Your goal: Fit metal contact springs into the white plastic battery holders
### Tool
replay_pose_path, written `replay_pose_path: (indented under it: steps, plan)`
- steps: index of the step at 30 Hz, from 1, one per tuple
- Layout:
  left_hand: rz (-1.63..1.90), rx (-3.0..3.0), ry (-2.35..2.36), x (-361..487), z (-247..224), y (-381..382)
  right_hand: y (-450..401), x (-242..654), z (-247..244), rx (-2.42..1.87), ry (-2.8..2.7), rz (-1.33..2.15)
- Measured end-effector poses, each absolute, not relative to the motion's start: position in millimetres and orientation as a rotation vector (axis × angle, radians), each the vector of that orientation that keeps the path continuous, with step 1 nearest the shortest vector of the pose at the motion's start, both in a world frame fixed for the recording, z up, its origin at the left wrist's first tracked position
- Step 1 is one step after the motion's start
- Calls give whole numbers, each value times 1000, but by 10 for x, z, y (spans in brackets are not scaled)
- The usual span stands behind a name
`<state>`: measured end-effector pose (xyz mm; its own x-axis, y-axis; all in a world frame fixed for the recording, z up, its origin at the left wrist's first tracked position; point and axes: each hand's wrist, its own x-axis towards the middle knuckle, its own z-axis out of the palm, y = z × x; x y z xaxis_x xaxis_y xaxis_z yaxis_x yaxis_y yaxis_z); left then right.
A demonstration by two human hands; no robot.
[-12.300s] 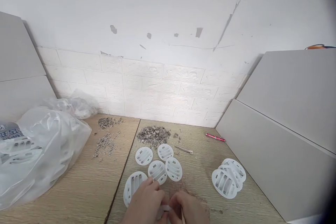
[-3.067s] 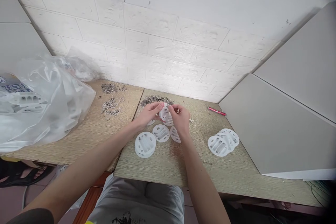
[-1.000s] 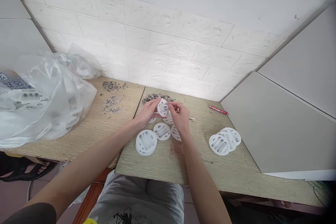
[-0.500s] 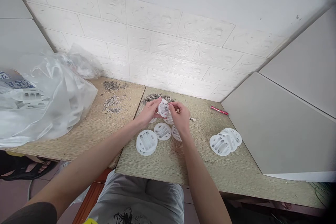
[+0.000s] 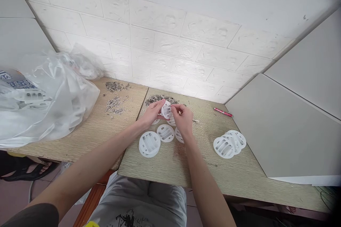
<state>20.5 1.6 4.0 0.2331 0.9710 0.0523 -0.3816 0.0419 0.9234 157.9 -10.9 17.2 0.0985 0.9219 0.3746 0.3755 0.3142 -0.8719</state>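
Above the middle of the table, my left hand (image 5: 153, 113) grips a round white plastic disc (image 5: 166, 110) by its left edge. The disc is tilted, with slots across its face. My right hand (image 5: 182, 116) is closed at the disc's right edge, thumb and forefinger pinched; what they hold is too small to make out. Below the hands lie more white discs (image 5: 165, 133), one partly hidden by my right wrist, and a small stack (image 5: 149, 144) to their left. Small metal parts (image 5: 160, 98) are heaped just behind my left hand.
A large clear plastic bag (image 5: 66, 103) of white parts fills the left side. Small piles of metal bits (image 5: 114, 105) lie near it. At right are overlapping discs (image 5: 224, 147), a red pen-like object (image 5: 223, 112) and a grey panel (image 5: 298, 131). A white brick-patterned wall (image 5: 160, 46) stands behind.
The whole view has shifted very slightly. Both hands remain at the disc in nearly the same pose.
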Motion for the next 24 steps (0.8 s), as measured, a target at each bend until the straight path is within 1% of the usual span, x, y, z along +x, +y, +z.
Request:
replay_pose_path:
  steps: [12,18,24]
  plan:
    - [1169,950,688,216,78,-11,-102,1600,192,-1258,-1409,668]
    - [1200,843,727,175,147,-16,2,1896,216,-1364,-1443,472]
    - [1302,695,850,71,211,63,144,2364,120,-1710,-1837,282]
